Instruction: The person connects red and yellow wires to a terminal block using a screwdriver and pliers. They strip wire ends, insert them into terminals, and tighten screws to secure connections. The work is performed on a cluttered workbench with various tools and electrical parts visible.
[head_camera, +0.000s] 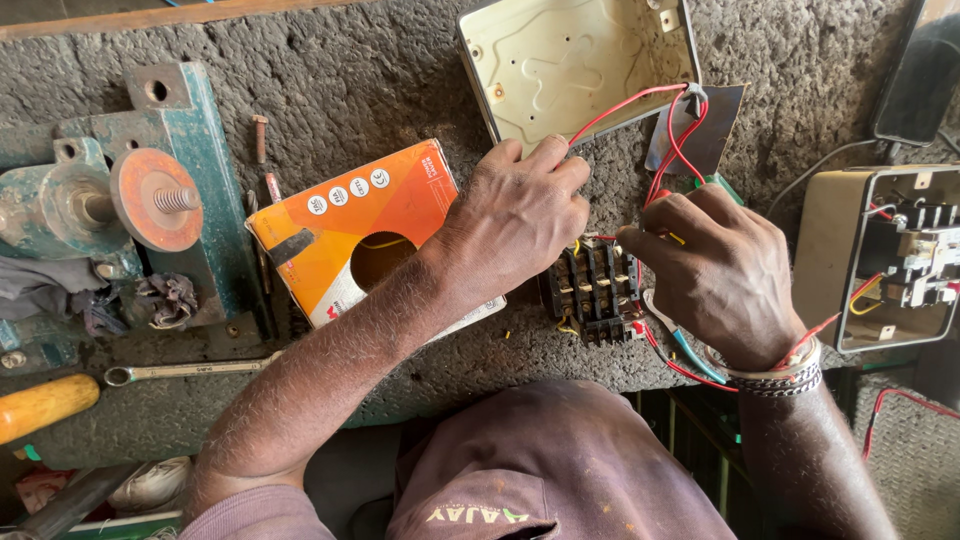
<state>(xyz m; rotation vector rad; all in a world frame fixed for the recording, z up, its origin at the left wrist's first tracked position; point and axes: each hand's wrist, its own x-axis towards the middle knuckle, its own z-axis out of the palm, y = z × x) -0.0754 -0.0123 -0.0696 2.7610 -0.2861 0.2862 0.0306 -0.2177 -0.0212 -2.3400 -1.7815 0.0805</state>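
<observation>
A black electrical contactor block (596, 292) with yellow and red leads lies on the rough grey bench. My left hand (520, 215) rests over its upper left side, fingers pinched on a red wire (625, 103) that runs up to an open cream metal box (575, 60). My right hand (725, 270) sits at the block's right side, fingers closed on red wires and what looks like a green-handled tool (700, 358) under the palm. A beaded bracelet circles the right wrist.
An orange and white carton (345, 230) lies left of the block. A green bench grinder mount (150, 200) with a rusty disc stands at far left. A spanner (185, 371), an orange-handled tool (45, 405) and an open starter box (885, 255) also lie about.
</observation>
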